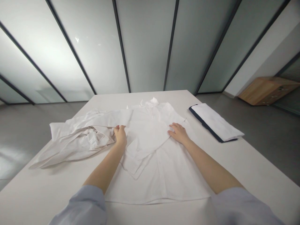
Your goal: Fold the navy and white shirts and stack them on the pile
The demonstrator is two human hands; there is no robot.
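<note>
A white shirt (161,168) lies spread on the table, its collar end away from me and its hem near the front. One sleeve is folded across its middle. My left hand (120,134) is closed in a pinch at the shirt's left side, where it meets the crumpled white cloth; the fingertips are partly hidden. On the shirt's right side rests my right hand (178,132), palm down with fingers spread over the folded sleeve. Crumpled white cloth (77,140) is heaped to the left of my left hand.
Folded white cloth (215,120) on top of folded dark navy cloth (206,125) lies near the right edge of the white table (255,175). Frosted glass panels (147,47) stand behind the table. A wooden cabinet (264,89) is at far right on the floor.
</note>
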